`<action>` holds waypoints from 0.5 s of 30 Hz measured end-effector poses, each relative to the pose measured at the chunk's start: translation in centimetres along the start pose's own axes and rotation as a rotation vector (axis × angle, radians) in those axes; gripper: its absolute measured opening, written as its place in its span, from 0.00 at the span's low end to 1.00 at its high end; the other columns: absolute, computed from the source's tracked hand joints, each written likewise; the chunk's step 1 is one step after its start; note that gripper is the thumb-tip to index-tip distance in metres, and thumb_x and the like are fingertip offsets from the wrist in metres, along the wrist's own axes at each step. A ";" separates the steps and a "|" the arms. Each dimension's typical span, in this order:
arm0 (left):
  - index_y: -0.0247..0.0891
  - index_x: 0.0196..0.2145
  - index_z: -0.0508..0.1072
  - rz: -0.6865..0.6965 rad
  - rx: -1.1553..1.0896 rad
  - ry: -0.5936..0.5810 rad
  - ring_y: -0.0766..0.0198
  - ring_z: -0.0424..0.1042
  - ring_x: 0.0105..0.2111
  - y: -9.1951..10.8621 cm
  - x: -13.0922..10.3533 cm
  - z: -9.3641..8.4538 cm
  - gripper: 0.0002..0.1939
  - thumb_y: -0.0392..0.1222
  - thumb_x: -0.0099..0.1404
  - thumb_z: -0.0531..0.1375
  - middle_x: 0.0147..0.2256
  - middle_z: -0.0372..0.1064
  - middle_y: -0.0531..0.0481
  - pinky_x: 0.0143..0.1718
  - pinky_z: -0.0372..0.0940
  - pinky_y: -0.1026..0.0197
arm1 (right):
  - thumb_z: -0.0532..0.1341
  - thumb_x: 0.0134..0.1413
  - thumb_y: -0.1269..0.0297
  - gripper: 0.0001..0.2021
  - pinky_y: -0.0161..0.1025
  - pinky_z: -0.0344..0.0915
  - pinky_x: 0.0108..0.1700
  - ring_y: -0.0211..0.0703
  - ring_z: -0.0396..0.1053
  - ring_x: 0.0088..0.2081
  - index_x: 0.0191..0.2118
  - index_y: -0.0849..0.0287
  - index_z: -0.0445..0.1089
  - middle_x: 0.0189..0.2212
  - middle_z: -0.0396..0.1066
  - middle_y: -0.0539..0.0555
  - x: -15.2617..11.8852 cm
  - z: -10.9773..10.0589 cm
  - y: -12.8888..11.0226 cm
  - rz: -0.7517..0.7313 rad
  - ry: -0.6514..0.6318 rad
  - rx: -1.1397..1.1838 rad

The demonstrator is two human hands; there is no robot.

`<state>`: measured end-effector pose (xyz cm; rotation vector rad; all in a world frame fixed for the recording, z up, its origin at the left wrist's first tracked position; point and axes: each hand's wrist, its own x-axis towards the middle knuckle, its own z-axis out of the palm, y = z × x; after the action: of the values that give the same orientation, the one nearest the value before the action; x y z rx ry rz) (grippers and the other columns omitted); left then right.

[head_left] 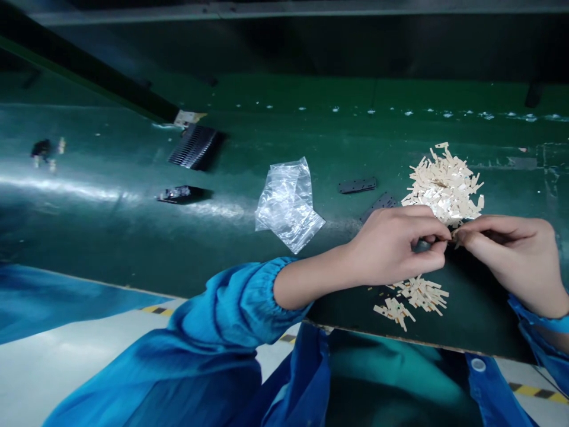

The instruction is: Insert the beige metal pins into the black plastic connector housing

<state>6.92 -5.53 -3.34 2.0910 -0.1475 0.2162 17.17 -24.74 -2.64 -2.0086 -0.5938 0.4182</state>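
Near the table edge, a small heap of cream strips is seen; just beyond, one strip is pinched between left hand and right hand, the big pile lying farther back.

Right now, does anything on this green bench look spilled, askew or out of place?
Mostly loose clutter. The cream strips lie in a jumbled heap, with a smaller scatter near the bench edge. A crumpled clear bag lies open mid-bench. The left hand and right hand pinch a small piece together.
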 end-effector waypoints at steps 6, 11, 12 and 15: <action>0.40 0.39 0.81 0.031 -0.111 0.005 0.66 0.75 0.34 0.4 0.4 -1.9 0.06 0.36 0.68 0.61 0.37 0.78 0.49 0.36 0.70 0.62 | 0.70 0.57 0.62 0.14 0.37 0.56 0.24 0.38 0.61 0.21 0.21 0.55 0.74 0.17 0.66 0.47 0.7 -0.6 0.7 -0.058 0.028 -0.196; 0.41 0.45 0.81 0.177 0.101 -0.091 0.63 0.75 0.42 -0.1 0.4 -2.5 0.12 0.37 0.75 0.57 0.45 0.75 0.44 0.40 0.70 0.61 | 0.63 0.67 0.51 0.17 0.35 0.56 0.22 0.37 0.61 0.21 0.31 0.56 0.79 0.22 0.71 0.49 0.9 -0.8 0.1 0.237 -0.430 0.288; 0.41 0.46 0.81 0.199 0.145 -0.082 0.63 0.75 0.42 -0.3 0.4 -2.4 0.13 0.37 0.76 0.56 0.45 0.74 0.43 0.40 0.70 0.61 | 0.63 0.67 0.50 0.18 0.34 0.55 0.21 0.37 0.61 0.21 0.32 0.57 0.79 0.24 0.73 0.51 1.0 -0.9 0.0 0.311 -0.525 0.376; 0.40 0.46 0.81 0.229 0.195 -0.020 0.63 0.74 0.40 -0.7 0.3 -2.1 0.13 0.38 0.77 0.56 0.44 0.74 0.43 0.37 0.68 0.61 | 0.67 0.63 0.53 0.14 0.33 0.53 0.21 0.35 0.59 0.21 0.33 0.59 0.79 0.27 0.75 0.53 1.0 -1.1 0.2 0.455 -0.628 0.553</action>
<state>7.18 -3.40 -2.80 2.2698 -0.3921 0.3602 18.58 -25.01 -2.32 -1.4411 -0.3243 1.3614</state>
